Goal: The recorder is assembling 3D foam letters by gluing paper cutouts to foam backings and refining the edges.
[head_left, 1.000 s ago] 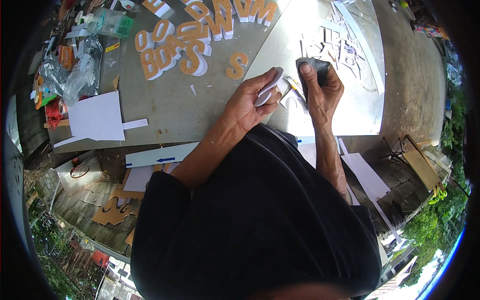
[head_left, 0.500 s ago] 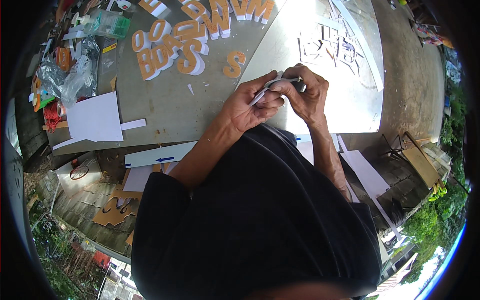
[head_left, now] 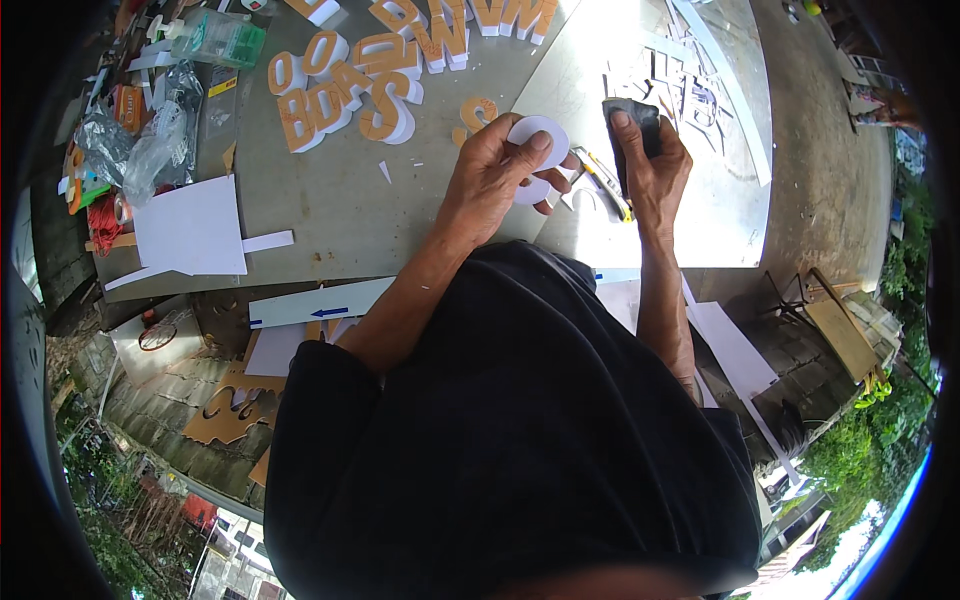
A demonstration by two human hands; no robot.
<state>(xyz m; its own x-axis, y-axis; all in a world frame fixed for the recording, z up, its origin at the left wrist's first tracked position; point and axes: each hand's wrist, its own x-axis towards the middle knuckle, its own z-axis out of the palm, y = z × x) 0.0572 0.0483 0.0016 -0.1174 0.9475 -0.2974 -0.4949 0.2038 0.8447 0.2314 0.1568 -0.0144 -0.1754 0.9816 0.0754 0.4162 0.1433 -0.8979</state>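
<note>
My left hand [head_left: 490, 180] is closed on a flat white cut-out letter [head_left: 548, 153] with rounded lobes, its thumb on the upper lobe. Fingers cover its middle, so I cannot tell which letter it is. To the right, my right hand [head_left: 655, 180] grips a dark folded sheet [head_left: 640, 125], which looks like sandpaper, apart from the white piece. Between the hands, a yellow utility knife [head_left: 608, 187] lies on the white sheet [head_left: 700, 215]. Just beyond my left hand sits an orange-brown letter S [head_left: 473, 118], partly hidden by it.
Several thick letters with orange-brown faces and white sides [head_left: 385, 75] crowd the far part of the grey table [head_left: 330, 215]. Thin dark-edged strips [head_left: 690, 95] lie at the far right. Plastic bags [head_left: 150, 150], a green-tinted bottle [head_left: 222, 42] and white board [head_left: 190, 225] occupy the left.
My hands have moved apart, the right one going right and outward with the dark sheet. The white letter now shows its flat face. The knife has come into sight.
</note>
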